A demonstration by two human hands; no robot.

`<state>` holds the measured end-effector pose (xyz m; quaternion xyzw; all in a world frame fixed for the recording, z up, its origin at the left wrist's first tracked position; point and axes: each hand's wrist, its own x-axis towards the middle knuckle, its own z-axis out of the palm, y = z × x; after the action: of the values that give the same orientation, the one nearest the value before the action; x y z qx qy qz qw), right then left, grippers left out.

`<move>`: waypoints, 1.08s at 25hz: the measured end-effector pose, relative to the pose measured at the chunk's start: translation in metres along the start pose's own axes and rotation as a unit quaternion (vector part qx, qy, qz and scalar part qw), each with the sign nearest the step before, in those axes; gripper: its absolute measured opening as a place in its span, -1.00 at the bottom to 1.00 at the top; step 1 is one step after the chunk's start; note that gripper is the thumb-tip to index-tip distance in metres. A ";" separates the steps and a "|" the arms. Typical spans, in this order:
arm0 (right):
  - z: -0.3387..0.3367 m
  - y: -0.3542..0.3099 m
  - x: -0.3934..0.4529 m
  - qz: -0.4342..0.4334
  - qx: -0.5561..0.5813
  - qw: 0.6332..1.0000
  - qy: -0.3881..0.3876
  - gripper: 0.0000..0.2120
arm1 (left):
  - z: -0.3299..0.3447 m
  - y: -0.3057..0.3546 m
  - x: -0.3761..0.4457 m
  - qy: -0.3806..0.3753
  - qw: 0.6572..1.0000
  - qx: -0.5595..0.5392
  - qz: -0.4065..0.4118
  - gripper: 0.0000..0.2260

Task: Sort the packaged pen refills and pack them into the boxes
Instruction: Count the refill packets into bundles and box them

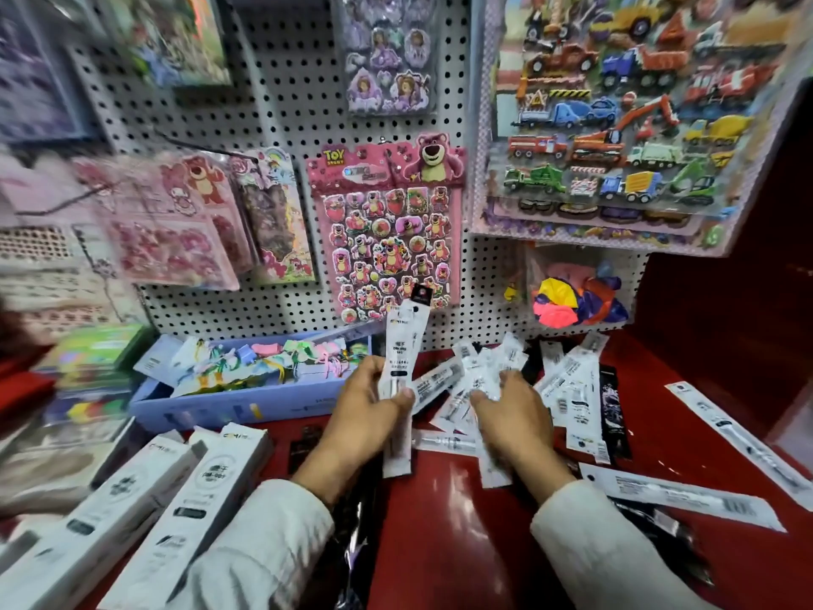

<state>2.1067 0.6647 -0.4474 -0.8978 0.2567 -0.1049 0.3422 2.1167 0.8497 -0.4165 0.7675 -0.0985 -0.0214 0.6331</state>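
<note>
My left hand [371,413] grips a small stack of white packaged pen refills [404,341] held upright above the red shelf; a black-topped pack shows behind it. My right hand [512,411] holds a fan of several more white refill packs [488,367]. A loose pile of white refill packs [572,389] and black ones [611,411] lies on the red shelf [440,521] to the right. Long white boxes [211,490] lie at the lower left, one beside another [110,512].
A lilac tray [228,402] of colourful small items stands behind the boxes. Sticker sheets [387,231] hang on the white pegboard [281,103] at the back. A bag of balloons [576,297] hangs right of centre. More refill packs [686,495] lie at the right.
</note>
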 end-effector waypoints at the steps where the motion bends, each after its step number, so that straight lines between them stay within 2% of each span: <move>1: -0.005 -0.002 -0.003 -0.010 0.026 0.999 0.022 -0.52 | 0.000 0.000 -0.001 0.000 1.000 -0.007 0.006 -0.78; 3: -0.011 -0.010 -0.012 -0.020 0.089 0.996 0.025 -0.60 | 0.002 0.002 -0.003 -0.007 1.000 0.005 0.025 -0.65; 4: -0.013 -0.015 -0.018 -0.005 0.167 0.986 -0.009 -0.60 | 0.003 0.003 -0.003 -0.014 0.999 0.008 0.043 -0.58; 5: -0.015 -0.022 -0.024 0.030 0.275 0.958 -0.072 -0.57 | 0.005 0.005 -0.003 -0.020 0.998 0.007 0.063 -0.53; 7: -0.017 -0.033 -0.032 0.100 0.451 0.862 -0.210 -0.62 | 0.009 0.004 -0.004 -0.026 0.995 0.008 0.091 -0.56; 8: -0.016 -0.037 -0.034 0.105 0.502 0.823 -0.242 -0.72 | 0.012 0.003 -0.004 -0.025 0.995 0.015 0.093 -0.62; 9: -0.013 -0.038 -0.035 0.098 0.522 0.810 -0.249 -0.82 | 0.012 0.001 -0.005 -0.020 0.996 0.024 0.087 -0.70; 11: -0.006 -0.039 -0.037 0.091 0.503 0.827 -0.233 -0.90 | 0.013 -0.002 -0.003 -0.005 0.997 0.056 0.060 -0.84; 14: 0.006 -0.036 -0.041 0.085 0.392 0.885 -0.236 -0.83 | 0.010 -0.011 -0.001 0.012 0.994 0.103 0.020 -0.87; 17: 0.013 -0.032 -0.040 -0.031 0.191 0.961 -0.199 -0.87 | 0.007 -0.016 0.001 0.020 0.993 0.113 0.008 -0.90; 18: 0.014 -0.031 -0.039 -0.084 0.115 0.974 -0.176 -0.90 | 0.007 -0.015 0.002 0.026 0.993 0.118 0.005 -0.93; 20: 0.016 -0.029 -0.038 -0.137 0.027 0.975 -0.173 -0.88 | 0.006 -0.015 0.004 0.033 0.993 0.109 0.001 -0.94; 22: 0.019 -0.025 -0.038 -0.119 0.033 0.969 -0.213 -0.80 | 0.003 -0.013 0.003 0.053 0.993 0.103 0.016 -0.94; 24: 0.020 -0.023 -0.038 -0.087 0.070 0.968 -0.224 -0.82 | -0.004 -0.011 0.003 0.092 0.991 0.095 0.036 -0.96; 26: 0.020 -0.020 -0.037 -0.096 0.059 0.979 -0.171 -0.87 | -0.011 -0.011 0.004 0.122 0.991 0.058 0.026 -0.91; 27: 0.020 -0.019 -0.037 -0.123 0.006 0.984 -0.128 -0.86 | -0.014 -0.010 0.003 0.126 0.991 0.032 0.017 -0.89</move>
<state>2.0896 0.7077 -0.4499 -0.9265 0.0975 -0.0315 0.3622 2.1231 0.8645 -0.4231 0.7822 -0.0315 0.0891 0.6158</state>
